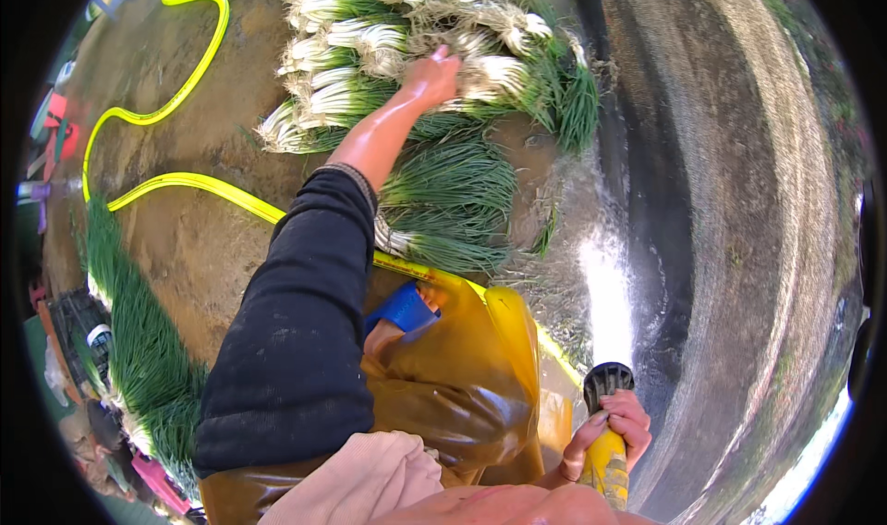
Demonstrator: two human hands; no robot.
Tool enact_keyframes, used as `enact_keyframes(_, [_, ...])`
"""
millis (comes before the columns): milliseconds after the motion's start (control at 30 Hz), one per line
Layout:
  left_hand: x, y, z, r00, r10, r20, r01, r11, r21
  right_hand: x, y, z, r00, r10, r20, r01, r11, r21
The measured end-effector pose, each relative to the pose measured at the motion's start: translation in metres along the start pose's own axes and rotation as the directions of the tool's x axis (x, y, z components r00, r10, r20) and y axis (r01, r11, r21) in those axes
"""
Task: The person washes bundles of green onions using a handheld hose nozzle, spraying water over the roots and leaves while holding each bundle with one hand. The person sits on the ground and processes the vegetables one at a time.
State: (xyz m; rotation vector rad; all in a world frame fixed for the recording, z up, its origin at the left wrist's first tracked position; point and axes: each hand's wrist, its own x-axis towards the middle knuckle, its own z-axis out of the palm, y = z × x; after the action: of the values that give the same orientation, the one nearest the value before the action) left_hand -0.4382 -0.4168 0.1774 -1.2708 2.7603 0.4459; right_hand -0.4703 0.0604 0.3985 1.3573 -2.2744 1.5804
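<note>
My left hand (433, 80) reaches out over a wide pile of bundled green onions (346, 99), its fingers at the pale, rooty ends; the fisheye view does not settle whether it grips any. My right hand (627, 424) is closed around a yellow hose end with a black spray nozzle (608, 379). A strong white jet of water (608, 303) leaves the nozzle, pointing away from me over the wet ground at the right. Nearer to me than the pile, more green onions (450, 192) lie with their leaves fanned to the right.
A yellow hose (201, 182) snakes over the wet concrete floor and passes by my foot in a blue sandal (409, 309). Another long heap of green onions (149, 331) lies at the left, beside a dark plastic crate (69, 324). A dark water channel (658, 248) runs along the right.
</note>
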Motion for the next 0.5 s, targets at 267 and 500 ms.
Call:
enact_keyframes(267, [-0.015,-0.035,0.047,0.935,-0.004,-0.354,0.028,0.998,0.062,-0.032,-0.049,-0.009,0.977,-0.193,-0.091,0.177,0.971,-0.159])
enact_keyframes(500, [-0.037,-0.021,0.078,0.911,0.110,-0.397,0.031,0.942,0.334,-0.045,-0.049,0.005,0.987,-0.141,-0.079,0.124,0.973,-0.194])
